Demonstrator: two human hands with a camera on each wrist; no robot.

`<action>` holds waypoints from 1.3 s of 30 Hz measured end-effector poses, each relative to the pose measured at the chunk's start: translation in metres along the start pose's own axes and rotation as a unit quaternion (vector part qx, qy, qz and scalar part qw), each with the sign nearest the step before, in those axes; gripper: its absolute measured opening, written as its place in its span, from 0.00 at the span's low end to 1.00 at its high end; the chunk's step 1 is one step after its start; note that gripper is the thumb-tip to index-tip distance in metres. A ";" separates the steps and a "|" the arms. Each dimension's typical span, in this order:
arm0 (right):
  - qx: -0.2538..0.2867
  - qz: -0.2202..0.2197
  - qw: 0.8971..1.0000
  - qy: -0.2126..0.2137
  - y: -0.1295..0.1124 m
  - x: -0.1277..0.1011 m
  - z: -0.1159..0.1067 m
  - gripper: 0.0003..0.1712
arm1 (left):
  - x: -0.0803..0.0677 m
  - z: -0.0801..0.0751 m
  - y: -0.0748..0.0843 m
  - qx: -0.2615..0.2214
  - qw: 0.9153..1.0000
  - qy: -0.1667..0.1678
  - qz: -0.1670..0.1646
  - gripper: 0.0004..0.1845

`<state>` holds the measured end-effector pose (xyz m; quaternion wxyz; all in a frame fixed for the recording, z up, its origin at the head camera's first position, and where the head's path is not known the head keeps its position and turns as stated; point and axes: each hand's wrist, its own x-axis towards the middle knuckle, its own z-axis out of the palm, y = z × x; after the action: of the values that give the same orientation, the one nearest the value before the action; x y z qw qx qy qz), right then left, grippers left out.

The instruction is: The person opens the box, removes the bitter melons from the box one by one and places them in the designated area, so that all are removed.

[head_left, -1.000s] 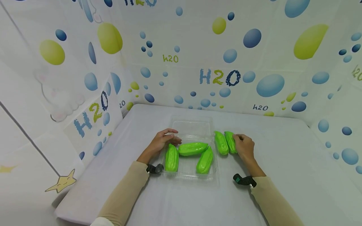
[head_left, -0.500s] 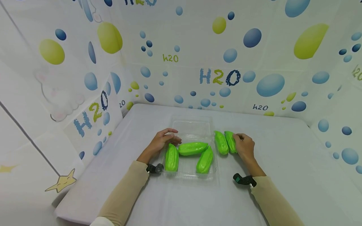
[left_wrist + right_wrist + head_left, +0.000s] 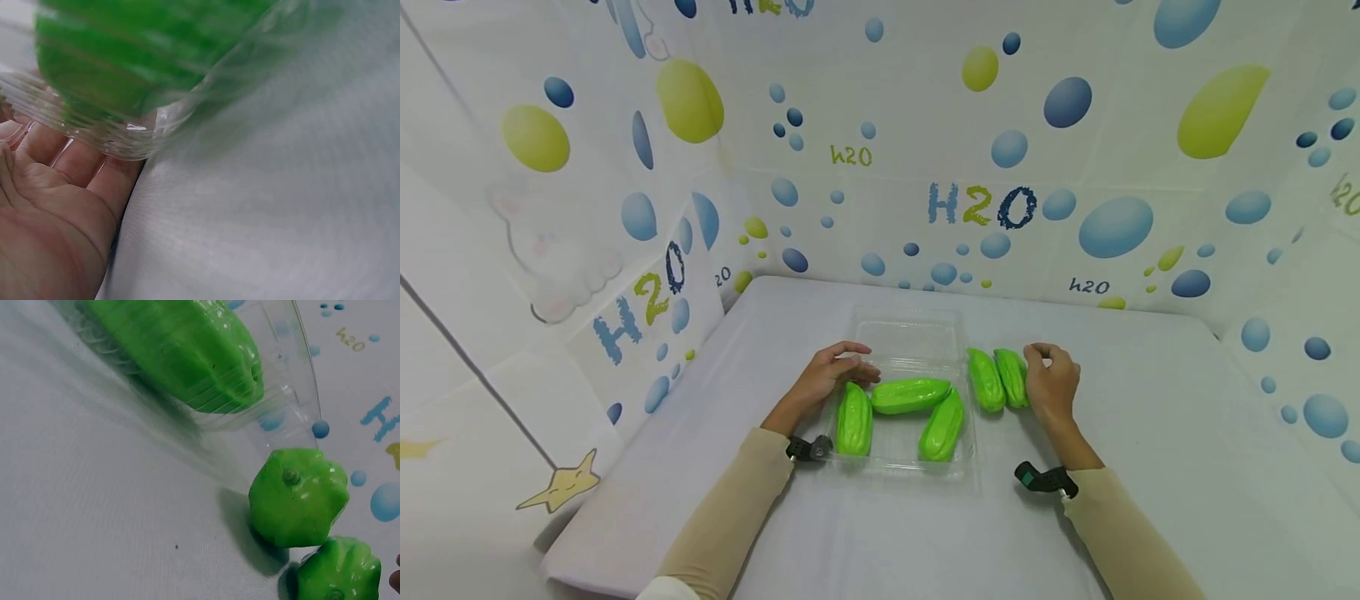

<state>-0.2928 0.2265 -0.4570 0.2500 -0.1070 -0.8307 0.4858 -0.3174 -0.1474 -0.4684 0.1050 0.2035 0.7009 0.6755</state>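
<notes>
In the head view a clear plastic clamshell box (image 3: 898, 450) stands with its lid folded back. Three glossy green ridged toy bitter melons lie inside: a left one (image 3: 854, 421), a back one (image 3: 912, 395) set crosswise, and a right one (image 3: 942, 427). My left hand (image 3: 829, 377) is at the box's back left corner, its fingers along the wall in the left wrist view. Outside, right of the box, two more bitter melons, one (image 3: 987, 380) and another (image 3: 1012, 377), lie side by side. My right hand (image 3: 1052, 383), loosely bent and holding nothing, is just right of the outer one.
A white cloth covers the table (image 3: 1150, 400). Behind it hangs a white wall sheet (image 3: 910, 100) with blue and green drops and H2O lettering. The transparent lid (image 3: 908, 337) lies open toward the back, and black camera straps sit on both wrists.
My right hand has shifted slightly right, its fingers coming off the outer bitter melon. The left hand, the box and the melons inside have not visibly moved.
</notes>
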 end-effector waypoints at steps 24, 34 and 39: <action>0.036 -0.025 0.983 -0.176 -0.068 -0.027 -0.003 0.14 | 0.001 0.000 0.000 0.018 1.000 0.000 0.004 0.21; 0.020 -0.053 0.964 -0.261 -0.086 -0.046 -0.001 0.18 | 0.001 0.000 0.002 0.021 1.000 0.007 -0.005 0.20; -0.043 -0.076 0.952 -0.295 -0.092 -0.057 0.002 0.21 | -0.001 0.000 0.002 0.026 1.000 0.007 -0.006 0.20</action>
<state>-0.2395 0.1540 -0.3962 0.0250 0.0938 -0.8932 0.4391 -0.3164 -0.1483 -0.4667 0.0988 0.1976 0.7202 0.6577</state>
